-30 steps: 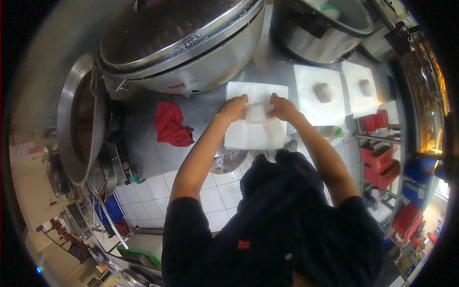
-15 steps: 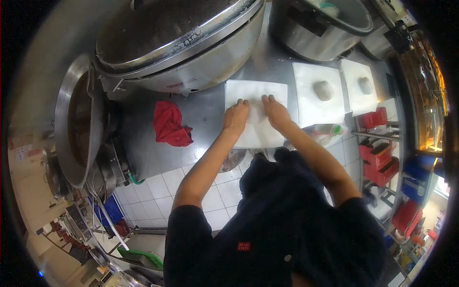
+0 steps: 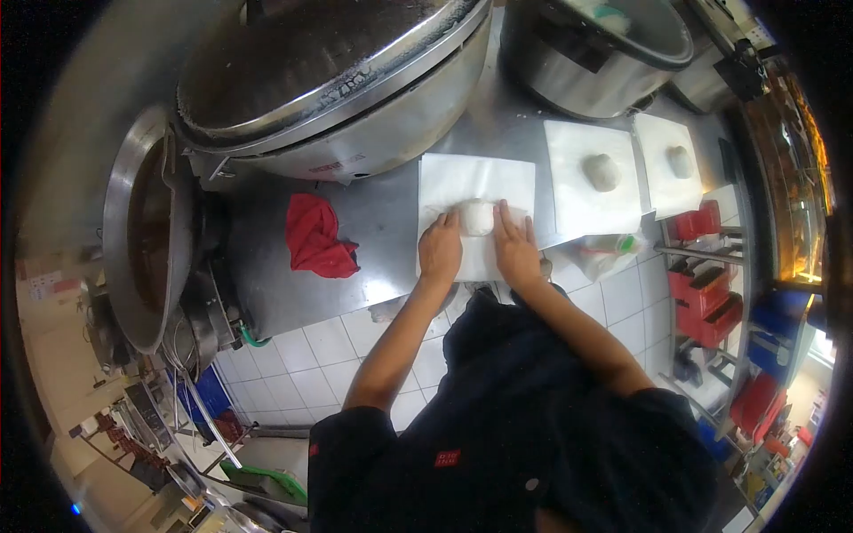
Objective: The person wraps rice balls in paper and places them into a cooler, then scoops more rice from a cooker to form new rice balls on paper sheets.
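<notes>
A rounded white mound (image 3: 478,217), which looks like packed rice, sits on a stack of white paper sheets (image 3: 477,174) in front of me. My left hand (image 3: 440,247) lies on the paper along the mound's left side, fingers stretched forward and fingertips close against it. On the other side, my right hand (image 3: 515,247) rests with its fingers extended and slightly apart. To the right, a similar mound (image 3: 602,172) sits on its own white sheet (image 3: 577,209), and a smaller-looking one (image 3: 680,162) on another sheet (image 3: 662,197).
A crumpled red cloth (image 3: 317,238) lies left on the steel counter (image 3: 382,204). Behind it stands a large lidded metal cooker (image 3: 382,129), with a deep pot (image 3: 569,67) at back right. A wide pan (image 3: 133,222) is at far left. Red bins (image 3: 702,284) stand on a right-hand rack.
Both hands have drawn back toward me from the paper's far part and lowered to the mound's sides. Their curled fingers have straightened, and the mound now shows plainly between them.
</notes>
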Motion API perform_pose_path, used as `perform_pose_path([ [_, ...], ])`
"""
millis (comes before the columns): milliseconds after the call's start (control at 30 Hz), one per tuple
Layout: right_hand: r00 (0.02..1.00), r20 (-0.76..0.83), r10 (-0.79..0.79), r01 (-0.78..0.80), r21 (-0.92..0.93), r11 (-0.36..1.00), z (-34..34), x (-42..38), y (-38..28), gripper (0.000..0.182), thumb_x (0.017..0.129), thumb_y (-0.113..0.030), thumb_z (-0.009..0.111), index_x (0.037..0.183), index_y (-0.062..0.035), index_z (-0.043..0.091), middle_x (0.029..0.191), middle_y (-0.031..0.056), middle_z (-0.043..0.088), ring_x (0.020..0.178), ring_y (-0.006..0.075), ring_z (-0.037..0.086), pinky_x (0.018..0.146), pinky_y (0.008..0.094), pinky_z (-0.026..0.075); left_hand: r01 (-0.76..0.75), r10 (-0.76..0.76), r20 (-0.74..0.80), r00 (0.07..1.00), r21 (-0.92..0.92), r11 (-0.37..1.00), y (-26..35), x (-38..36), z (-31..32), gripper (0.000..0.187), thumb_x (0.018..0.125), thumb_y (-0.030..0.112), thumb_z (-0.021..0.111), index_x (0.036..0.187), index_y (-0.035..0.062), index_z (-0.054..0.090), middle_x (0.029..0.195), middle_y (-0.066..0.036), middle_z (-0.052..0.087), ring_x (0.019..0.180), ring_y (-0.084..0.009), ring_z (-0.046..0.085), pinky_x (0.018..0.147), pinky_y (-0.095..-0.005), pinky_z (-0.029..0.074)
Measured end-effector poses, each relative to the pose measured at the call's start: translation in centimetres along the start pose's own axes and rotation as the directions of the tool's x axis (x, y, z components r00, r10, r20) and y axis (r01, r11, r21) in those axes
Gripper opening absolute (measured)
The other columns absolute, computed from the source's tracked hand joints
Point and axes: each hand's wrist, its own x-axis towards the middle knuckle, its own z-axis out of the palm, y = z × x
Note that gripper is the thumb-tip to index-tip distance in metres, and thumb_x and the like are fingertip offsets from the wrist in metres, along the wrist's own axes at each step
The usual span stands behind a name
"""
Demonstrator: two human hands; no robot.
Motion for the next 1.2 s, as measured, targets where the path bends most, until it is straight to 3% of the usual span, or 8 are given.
perform_pose_path([
  [133,0.996,0.071,0.049,-0.053,0.061,0.997,-0.8,0.1,-1.1,0.061,0.097,-0.019,0.044,0.151,-0.0004,0.024,0.161,0.0125,0.018,0.126,0.0295,0.053,0.117,0.0561,0.018,-0.001,-0.095,-0.241,0.966,-0.371,0.929,1.3,-1.0,1.0,0.034,0.100,0.017,0.046,0.127,-0.0001,0.054,0.111,-0.022,0.063,0.101,-0.0407,0.061,0.091,-0.0452,0.048],
  [333,0.994,-0.013,-0.111,0.111,0.089,0.990,-2.3,0.1,-0.8,0.072,0.089,-0.016,0.052,0.152,0.0012,0.021,0.162,0.0128,0.016,0.127,0.0312,0.051,0.116,0.0588,0.016,0.141,-0.388,-0.146,0.910,-0.771,0.621,3.7,-0.7,2.7,0.045,0.104,0.030,0.043,0.137,-0.0010,0.043,0.136,-0.018,0.045,0.124,-0.0295,0.047,0.104,-0.0381,0.038],
  [400,0.982,-0.055,-0.181,0.186,0.099,0.978,-3.7,0.4,-0.9,0.079,0.083,-0.015,0.056,0.152,-0.0016,0.021,0.162,0.0127,0.017,0.121,0.0320,0.056,0.114,0.0593,0.021,0.048,-0.689,-0.079,0.720,-0.986,0.162,5.0,-0.2,2.2,0.049,0.102,0.035,0.049,0.134,-0.0014,0.045,0.133,-0.015,0.048,0.123,-0.0260,0.047,0.105,-0.0367,0.037],
  [433,0.961,-0.035,-0.275,0.277,0.065,0.959,-4.4,0.7,-0.8,0.080,0.082,-0.015,0.058,0.153,-0.0037,0.022,0.162,0.0126,0.018,0.117,0.0317,0.059,0.113,0.0593,0.024,-0.031,-0.711,0.041,0.702,-0.996,-0.087,5.0,0.1,1.4,0.052,0.098,0.039,0.057,0.131,-0.0002,0.048,0.124,-0.012,0.052,0.118,-0.0237,0.050,0.096,-0.0361,0.043],
  [633,0.876,0.038,-0.480,0.480,0.022,0.877,-8.3,3.3,-0.5,0.082,0.079,-0.012,0.060,0.153,-0.0089,0.024,0.161,0.0119,0.020,0.113,0.0318,0.061,0.109,0.0608,0.029,0.013,-0.710,0.162,0.685,-0.977,-0.211,8.2,1.0,-3.6,0.056,0.090,0.044,0.068,0.118,-0.0031,0.056,0.111,-0.013,0.059,0.104,-0.0220,0.058,0.087,-0.0341,0.047],
  [767,0.884,-0.146,-0.444,0.468,0.292,0.834,-8.8,3.4,0.1,0.078,0.079,-0.002,0.052,0.152,-0.0103,0.026,0.160,0.0143,0.022,0.136,0.0325,0.040,0.113,0.0633,0.017,0.014,-0.562,0.266,0.783,-0.911,-0.411,10.4,1.4,-5.7,0.055,0.089,0.044,0.071,0.112,-0.0033,0.057,0.103,-0.010,0.062,0.096,-0.0191,0.062,0.080,-0.0315,0.051],
  [900,0.887,-0.255,-0.385,0.456,0.617,0.641,-10.9,2.7,0.3,0.078,0.076,0.005,0.043,0.151,-0.0064,0.026,0.158,0.0182,0.024,0.147,0.0332,0.022,0.116,0.0617,0.004,0.032,-0.524,0.270,0.807,-0.908,-0.419,13.0,1.5,-6.5,0.054,0.089,0.044,0.070,0.110,-0.0029,0.055,0.101,-0.010,0.061,0.093,-0.0185,0.062,0.077,-0.0309,0.052],
  [1200,0.974,-0.227,-0.028,0.228,0.960,0.160,-11.9,1.2,3.4,0.079,0.074,0.006,0.039,0.151,-0.0010,0.023,0.156,0.0191,0.025,0.147,0.0285,0.021,0.118,0.0351,0.016,-0.005,-0.519,0.053,0.853,-0.994,-0.109,19.0,3.6,-4.9,0.054,0.087,0.036,0.074,0.112,-0.0019,0.046,0.103,-0.013,0.062,0.092,-0.0185,0.062,0.078,-0.0300,0.053],
])
